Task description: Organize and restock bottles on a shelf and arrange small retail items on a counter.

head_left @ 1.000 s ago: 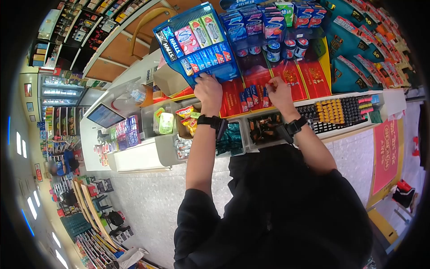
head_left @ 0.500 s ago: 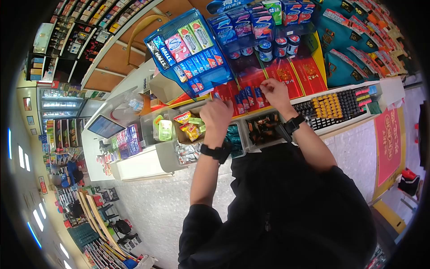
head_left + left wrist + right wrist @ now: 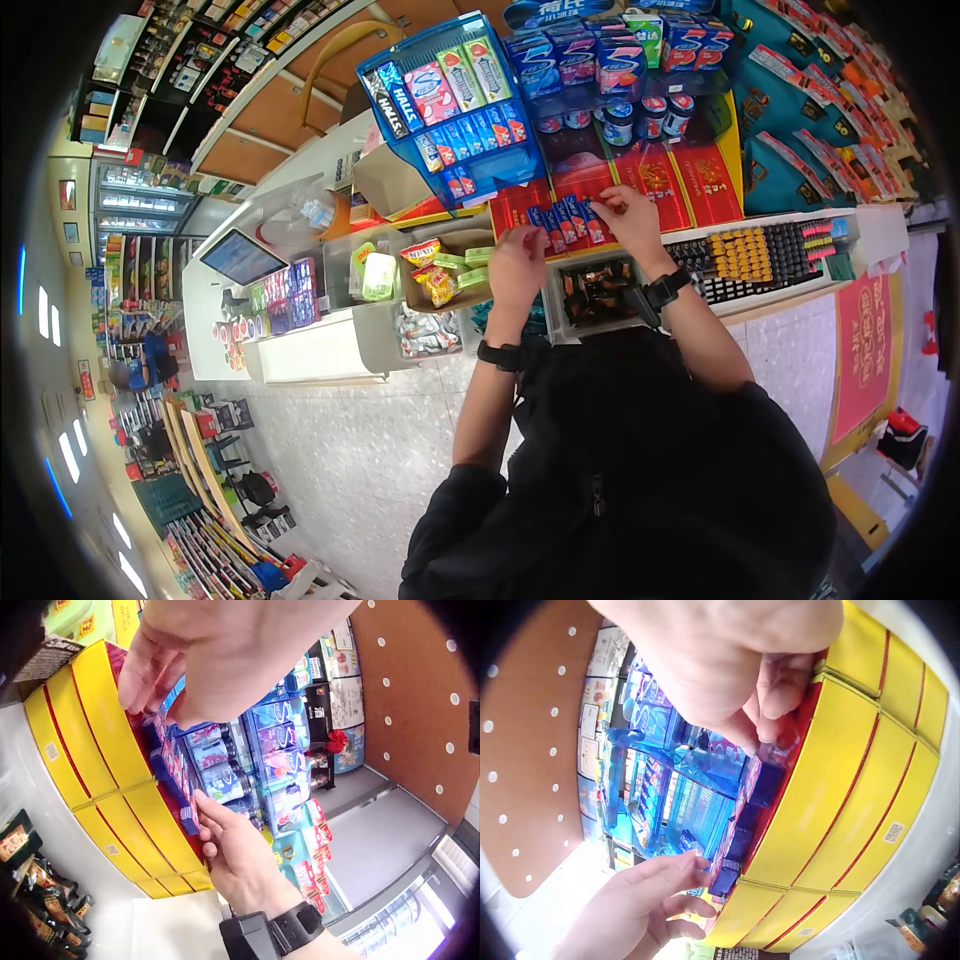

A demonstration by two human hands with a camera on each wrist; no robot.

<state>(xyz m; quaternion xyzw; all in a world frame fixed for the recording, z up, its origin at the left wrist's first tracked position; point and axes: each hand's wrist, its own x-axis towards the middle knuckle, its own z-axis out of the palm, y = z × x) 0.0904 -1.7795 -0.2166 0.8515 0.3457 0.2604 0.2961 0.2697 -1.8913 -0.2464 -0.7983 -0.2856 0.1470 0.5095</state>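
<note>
A row of several small blue-and-red packs (image 3: 570, 226) stands on red boxes (image 3: 652, 178), between the two hands. At the row's left end is my left hand (image 3: 520, 268), fingertips beside the end pack; contact is unclear. My right hand (image 3: 632, 222) has its thumb and fingers against the right end pack. In the left wrist view, my left hand (image 3: 225, 660) is above the row (image 3: 174, 772) and my right hand (image 3: 251, 862) below. The right wrist view shows my right hand (image 3: 735, 660) at the top, my left hand (image 3: 641, 907) with fingers slightly bent and apart.
A blue tiered rack (image 3: 480, 180) with gum and candy stands behind the left hand. More gum packs (image 3: 620, 68) and small jars (image 3: 617, 125) are behind the row. Bins of snacks (image 3: 430, 330) and dark wrappers (image 3: 595, 295) line the near edge.
My left hand has left the blue rack and moved down and right to the row's left end. My right hand stays at the other end, and the packs now stand closer together.
</note>
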